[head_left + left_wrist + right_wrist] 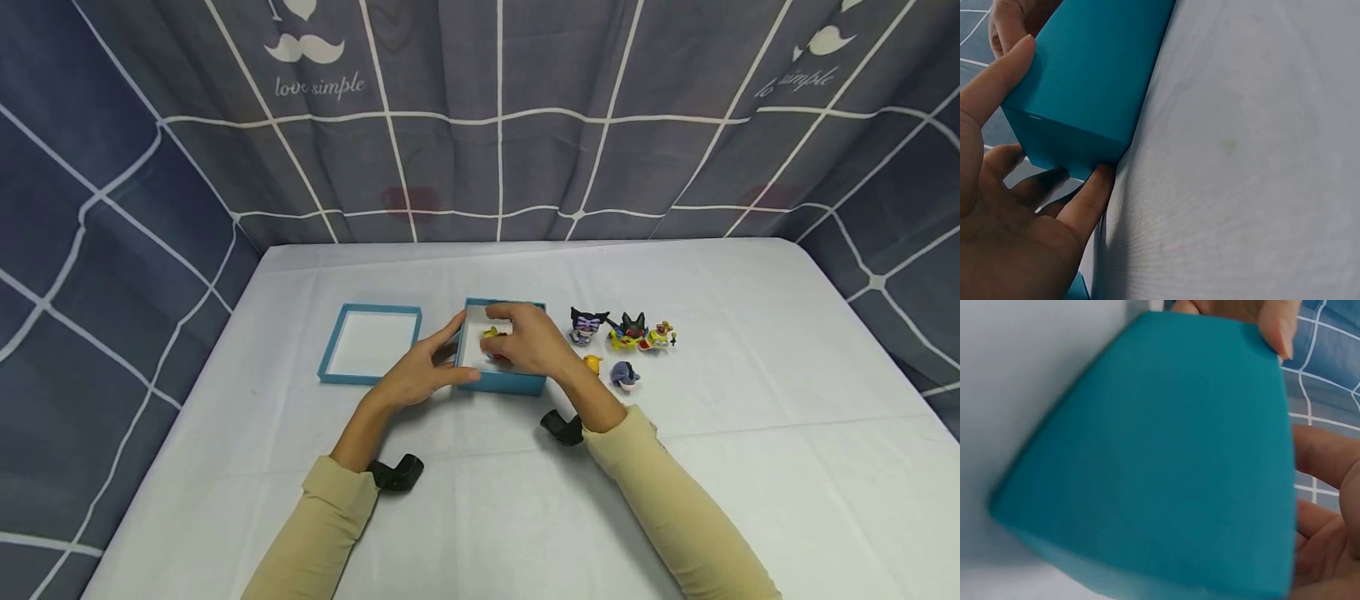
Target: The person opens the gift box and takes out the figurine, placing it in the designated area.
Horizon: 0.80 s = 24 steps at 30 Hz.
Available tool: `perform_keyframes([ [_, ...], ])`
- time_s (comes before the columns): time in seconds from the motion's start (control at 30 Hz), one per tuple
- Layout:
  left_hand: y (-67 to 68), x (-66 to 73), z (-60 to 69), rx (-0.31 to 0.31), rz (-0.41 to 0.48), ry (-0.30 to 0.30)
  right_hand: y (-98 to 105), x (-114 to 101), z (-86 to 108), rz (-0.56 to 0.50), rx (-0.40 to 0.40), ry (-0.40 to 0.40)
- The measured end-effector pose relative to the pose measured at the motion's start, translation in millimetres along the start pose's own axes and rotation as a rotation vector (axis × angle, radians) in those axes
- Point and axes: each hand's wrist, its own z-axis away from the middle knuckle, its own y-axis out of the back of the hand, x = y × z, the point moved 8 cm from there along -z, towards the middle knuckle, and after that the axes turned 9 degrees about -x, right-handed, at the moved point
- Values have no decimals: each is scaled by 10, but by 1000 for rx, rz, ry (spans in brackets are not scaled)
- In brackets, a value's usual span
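A teal box (512,383) with a white inside stands on the table. My left hand (420,371) grips its left side; in the left wrist view its thumb lies at the top edge of the box (1094,69) and its fingers against the side wall. My right hand (531,340) reaches down into the box, fingers bent around a small yellow and red figurine (492,332), mostly covered by the hand. From the right wrist, the box wall (1160,450) hides the fingertips and the figurine.
Left of the box lies a teal-rimmed lid (371,342), white side up. To the right are several figurines: a black and purple one (585,326), a black-eared one (632,331), a yellow one with a staff (659,336), a blue-grey one (624,375) and an orange-yellow one (593,363).
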Motion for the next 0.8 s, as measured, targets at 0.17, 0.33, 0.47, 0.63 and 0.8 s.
perform_keyframes([
  [0.17, -5, 1, -6, 3, -13, -13, 64, -10, 58, 106, 58, 8],
  [0.33, -11, -8, -5, 11, -14, -10, 32, 5, 78, 151, 80, 39],
  [0.47, -38, -9, -14, 4, 3, -9, 70, 18, 140, 116, 133, 51],
  [0.63, -42, -20, -21, 6, 0, 1, 154, 94, 229, 35, 173, 16],
  [0.8, -33, -30, -12, 10, -9, -9, 57, 193, 202, 21, 94, -19],
])
